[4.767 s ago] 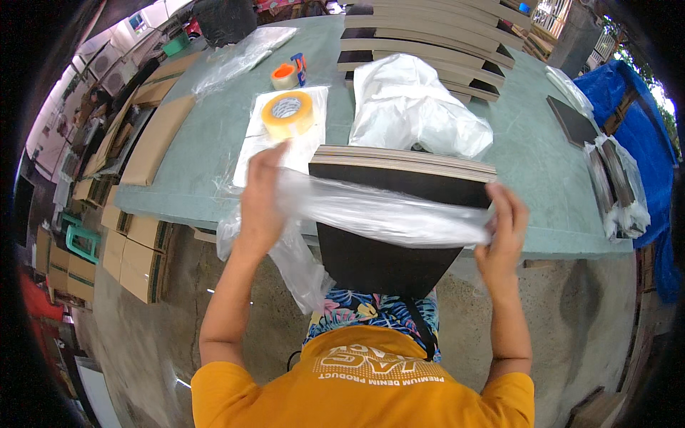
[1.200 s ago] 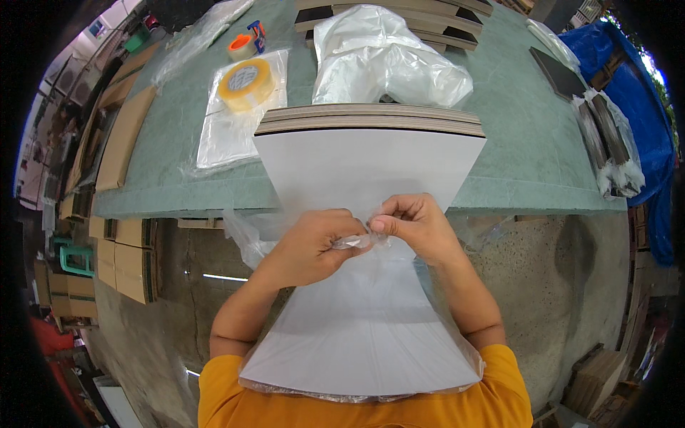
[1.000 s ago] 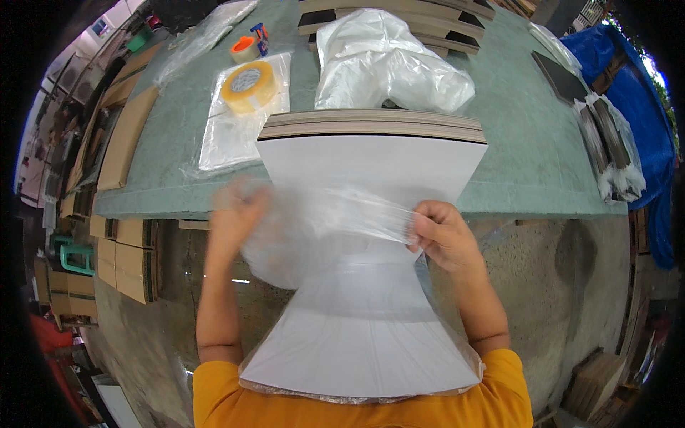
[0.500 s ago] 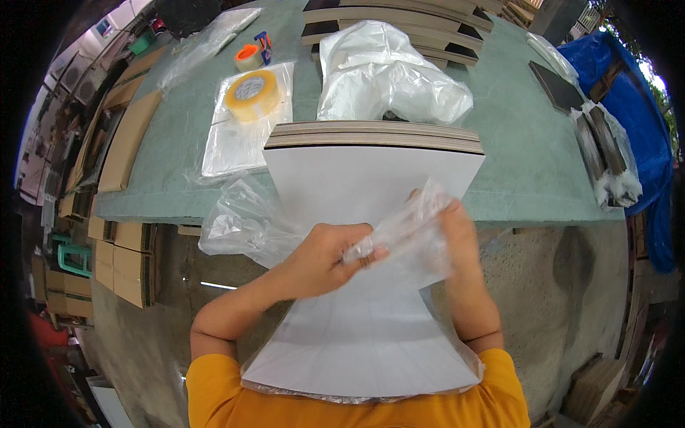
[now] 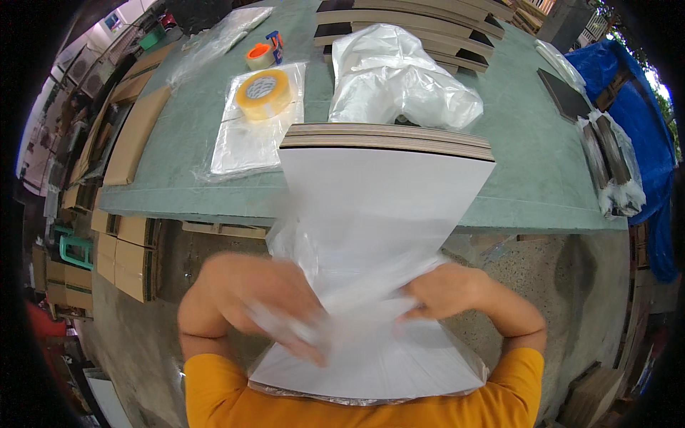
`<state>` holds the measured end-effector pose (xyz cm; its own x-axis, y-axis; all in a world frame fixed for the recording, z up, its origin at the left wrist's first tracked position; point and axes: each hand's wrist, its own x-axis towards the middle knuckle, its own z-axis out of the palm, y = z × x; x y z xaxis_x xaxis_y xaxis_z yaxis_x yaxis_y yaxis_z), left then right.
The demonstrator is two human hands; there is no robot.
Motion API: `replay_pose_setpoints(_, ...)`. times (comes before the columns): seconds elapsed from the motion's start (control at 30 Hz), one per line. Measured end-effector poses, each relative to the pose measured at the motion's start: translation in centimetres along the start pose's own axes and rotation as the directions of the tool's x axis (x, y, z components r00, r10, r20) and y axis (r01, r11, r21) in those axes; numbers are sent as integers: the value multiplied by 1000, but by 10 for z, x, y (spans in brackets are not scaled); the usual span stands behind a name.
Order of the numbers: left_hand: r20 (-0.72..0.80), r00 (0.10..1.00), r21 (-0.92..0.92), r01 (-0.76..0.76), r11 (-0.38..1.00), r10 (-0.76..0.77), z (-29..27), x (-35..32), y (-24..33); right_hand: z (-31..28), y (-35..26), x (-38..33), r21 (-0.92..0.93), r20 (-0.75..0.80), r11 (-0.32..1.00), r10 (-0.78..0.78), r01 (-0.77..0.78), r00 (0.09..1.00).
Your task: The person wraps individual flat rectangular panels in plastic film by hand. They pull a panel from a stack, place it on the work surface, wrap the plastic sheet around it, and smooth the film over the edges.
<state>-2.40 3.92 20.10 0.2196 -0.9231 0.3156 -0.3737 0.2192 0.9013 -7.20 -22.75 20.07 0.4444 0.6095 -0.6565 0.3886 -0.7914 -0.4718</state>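
A stack of flat boards with a white top sheet [image 5: 385,192] rests partly on the table and slants down toward my body. A clear plastic bag [image 5: 464,360] covers its near part. My left hand [image 5: 267,296], smeared by motion, is closed on a bunch of the plastic at the left side of the stack. On the opposite side my right hand [image 5: 446,289] has its fingers curled at the bag's edge, pinching it against the white sheet. The bag's edge runs across the sheet between both hands. My left fingertips are blurred.
On the green table [image 5: 178,164] lie a large clear tape roll [image 5: 264,94] on flat plastic bags [image 5: 246,146], a smaller tape roll [image 5: 260,56], a crumpled plastic bundle [image 5: 399,78] and stacked boards [image 5: 407,36]. Wrapped dark pieces [image 5: 610,164] sit at the right edge. Cardboard boxes [image 5: 128,257] stand left.
My hands, raised together gathering plastic over the stack, have come down and apart to its two sides. The loose plastic at the left has been drawn in toward the stack.
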Motion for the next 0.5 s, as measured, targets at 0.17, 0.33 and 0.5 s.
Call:
replay_pose_setpoints(0.17, -1, 697, 856, 372, 359, -717, 28, -9, -33, 24, 27, -13, -520, -224, 847, -14, -107, 975)
replay_pose_setpoints(0.33, -92, 769, 485, 590, 646, -633, 17, -23, -17, -38, 8, -49, 327, -912, 943, 296, 66, 286)
replay_pose_setpoints(0.5, -986, 123, 162, 858, 488, 111, -55, -14, 0, -6, 5, -25, 128, -953, 985, 89, 119, 290)
